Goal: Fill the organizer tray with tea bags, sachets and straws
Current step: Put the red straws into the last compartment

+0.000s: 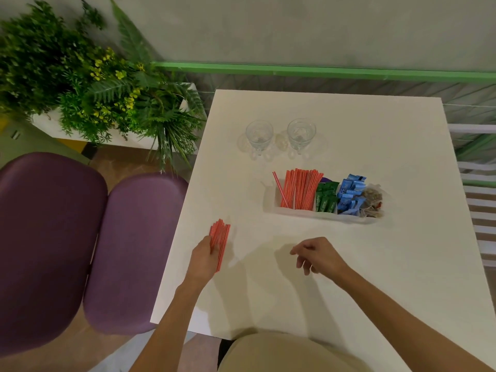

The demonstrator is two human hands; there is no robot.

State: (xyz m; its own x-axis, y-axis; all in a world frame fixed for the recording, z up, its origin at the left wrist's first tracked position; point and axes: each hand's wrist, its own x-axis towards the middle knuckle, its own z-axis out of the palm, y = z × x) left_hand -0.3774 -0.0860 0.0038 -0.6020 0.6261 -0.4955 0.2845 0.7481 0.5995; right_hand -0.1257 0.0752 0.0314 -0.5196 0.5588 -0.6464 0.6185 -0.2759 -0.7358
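Note:
A clear organizer tray point(295, 210) stands on the white table point(375, 264). Its left compartment holds red striped straws point(300, 187). To their right come green sachets point(326, 201), then blue sachets point(350, 196), and tea bags point(371, 201) at the right end. My left hand point(205, 257) grips a bundle of red straws point(221, 241) near the table's left edge. My right hand point(316, 253) hovers over the table below the tray, fingers loosely curled, holding nothing.
Two empty glass cups point(259, 136) point(301, 134) stand behind the tray. Two purple chairs point(134, 251) sit left of the table, with green plants point(94, 84) in a white planter beyond them. A white slatted bench point(480, 200) lies at the right.

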